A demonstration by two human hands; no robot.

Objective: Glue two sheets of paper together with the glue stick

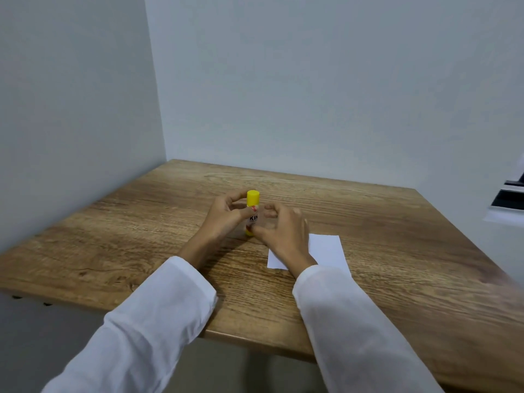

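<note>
A glue stick (252,207) with a yellow cap stands upright on the wooden table (382,228), cap on. My left hand (224,217) wraps its fingers around the stick's body from the left. My right hand (280,231) pinches the stick's yellow base from the right. A white sheet of paper (326,251) lies flat on the table just right of the hands, partly hidden under my right wrist. I can make out only one sheet.
Pale walls close off the table at the back and on the left. A dark and white object (509,199) shows at the right edge, beyond the table. Both forearms wear white sleeves.
</note>
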